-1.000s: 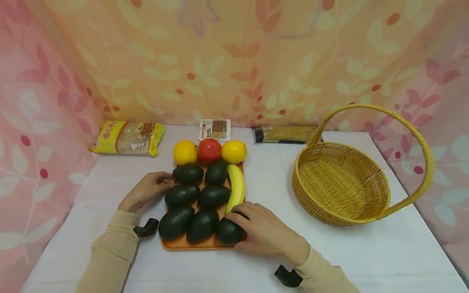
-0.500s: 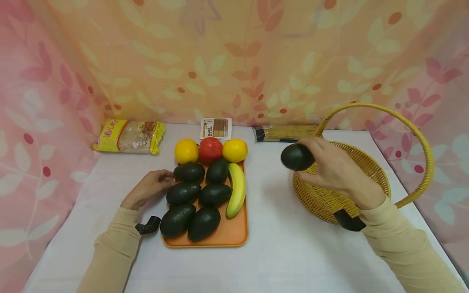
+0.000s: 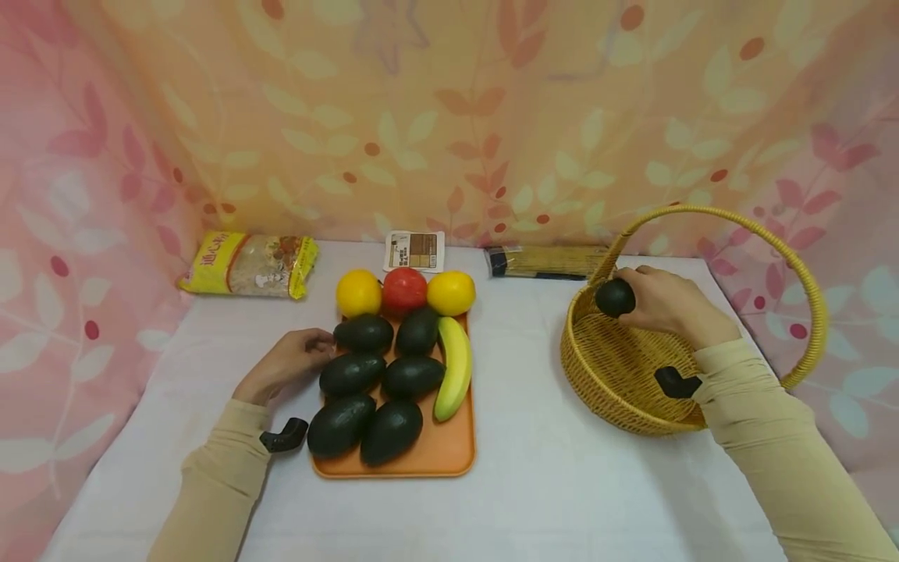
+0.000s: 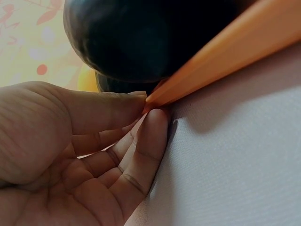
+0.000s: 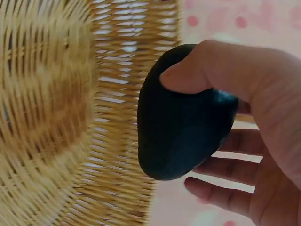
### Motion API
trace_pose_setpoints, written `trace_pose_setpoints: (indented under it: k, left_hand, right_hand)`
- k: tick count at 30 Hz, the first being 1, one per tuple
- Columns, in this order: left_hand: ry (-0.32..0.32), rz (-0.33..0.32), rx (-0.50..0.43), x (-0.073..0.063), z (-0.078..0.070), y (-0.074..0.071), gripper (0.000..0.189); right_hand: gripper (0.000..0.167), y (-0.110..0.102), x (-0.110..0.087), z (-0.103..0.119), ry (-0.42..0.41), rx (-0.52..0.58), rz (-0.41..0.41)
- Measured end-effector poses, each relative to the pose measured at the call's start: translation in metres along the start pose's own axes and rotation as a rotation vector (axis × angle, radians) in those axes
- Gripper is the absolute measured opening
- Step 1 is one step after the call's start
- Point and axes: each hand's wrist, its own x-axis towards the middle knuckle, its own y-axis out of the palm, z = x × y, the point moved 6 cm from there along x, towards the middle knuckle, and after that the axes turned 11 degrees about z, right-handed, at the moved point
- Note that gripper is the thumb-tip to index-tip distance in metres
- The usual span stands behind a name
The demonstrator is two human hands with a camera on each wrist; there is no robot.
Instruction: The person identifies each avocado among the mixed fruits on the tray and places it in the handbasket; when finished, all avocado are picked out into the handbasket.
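My right hand (image 3: pixel 667 304) grips a dark green avocado (image 3: pixel 615 298) over the far-left part of a wicker basket (image 3: pixel 635 382). In the right wrist view the thumb lies across the avocado (image 5: pixel 183 122), with the basket wall (image 5: pixel 127 94) close beside it. At the left, my left hand (image 3: pixel 291 361) pinches the edge of an orange tray (image 3: pixel 442 453) between thumb and fingers, as the left wrist view shows at the tray rim (image 4: pixel 188 77). Several avocados (image 3: pixel 391 432), a banana (image 3: pixel 454 371), a red fruit (image 3: pixel 404 289) and two yellow fruits (image 3: pixel 451 293) sit on the tray.
A yellow food bag (image 3: pixel 249 264) lies at the back left. A small white packet (image 3: pixel 414 250) lies behind the fruit, and a pack of noodles (image 3: pixel 548 261) is behind the basket's left side. The basket handle (image 3: pixel 794 265) arches up at the right.
My right hand has lifted an avocado from the tray's near-right corner and carried it right, over the basket. My left hand stays at the tray edge.
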Motion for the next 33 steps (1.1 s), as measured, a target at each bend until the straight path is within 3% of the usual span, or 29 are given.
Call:
trace_pose_setpoints:
  k: [10,23,33]
  left_hand:
    - [-0.024,-0.014,0.014,-0.002,0.003,0.001,0.042]
    - [-0.022,-0.012,0.013,0.000,0.003,0.000,0.041]
    - [-0.023,-0.017,0.009,-0.002,0.001,0.000,0.042]
  right_hand:
    - [0.062,0.027,0.023,-0.006,-0.015,-0.015,0.110]
    - [0.060,0.037,0.029,-0.003,-0.067,-0.072,0.038]
    - [0.065,0.040,0.029,-0.002,-0.078,-0.057,0.031]
